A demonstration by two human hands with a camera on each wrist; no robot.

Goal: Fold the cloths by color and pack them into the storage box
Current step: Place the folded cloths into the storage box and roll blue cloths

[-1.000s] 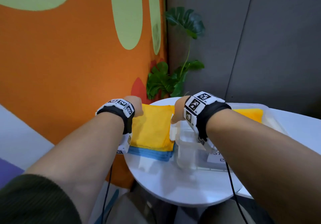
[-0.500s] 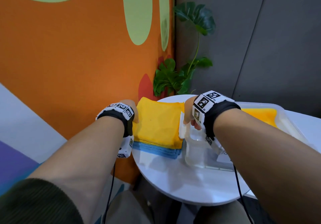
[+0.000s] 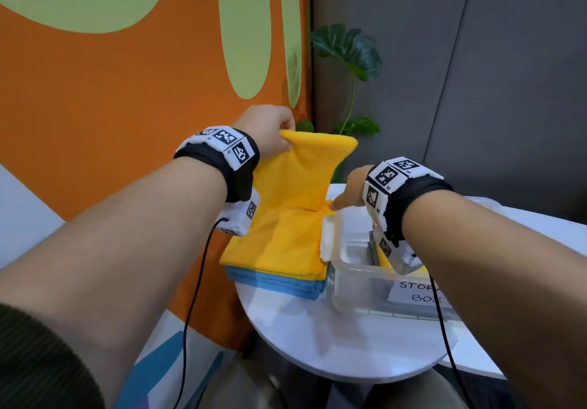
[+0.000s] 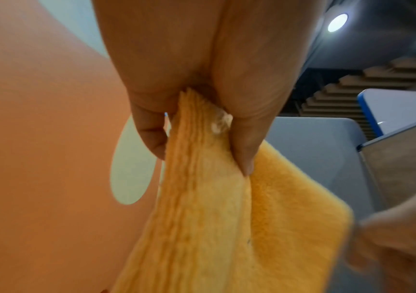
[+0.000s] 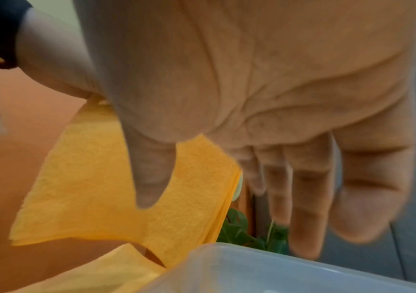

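change: left hand [image 3: 268, 129] has lifted the top yellow cloth [image 3: 295, 192] by its far corner; it lay flat on the stack half a second ago.
left hand: pinching cloth corner, frame centre.
right hand [image 3: 351, 191]: fingers straight and relaxed, at the cloth's right edge.
left wrist view: thumb and finger clamp visible [image 4: 242, 150].
right wrist view: palm open [image 5: 264, 99].
stack: yellow over blue cloths [image 3: 279, 283], table [image 3: 317, 338] left.
storage box [image 3: 359, 278]: touching the stack's right; wrist hides part of the label.
behind: plant [image 3: 349, 49].
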